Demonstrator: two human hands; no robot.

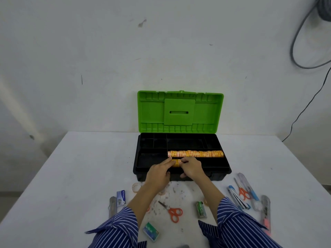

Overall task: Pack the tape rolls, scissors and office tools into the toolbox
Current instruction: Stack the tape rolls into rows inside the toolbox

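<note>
- Centre frame, I see the toolbox [181, 158] with its lid up, so the tray is reachable.
- My left hand [159, 171] and right hand [191, 168] pinch a tape roll [175, 162] from either side, fingers clamped on it, likely starting a second row below the tape row [196, 154].
- Scissors [172, 212] wait lower centre.

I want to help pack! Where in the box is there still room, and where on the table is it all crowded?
The toolbox has bare compartments along the back and at the front left, beside the row of orange tape rolls. Both hands, the left hand and right hand, fill the front middle. The table is crowded near the sleeves, with orange scissors and a stapler; its far left is bare.
</note>
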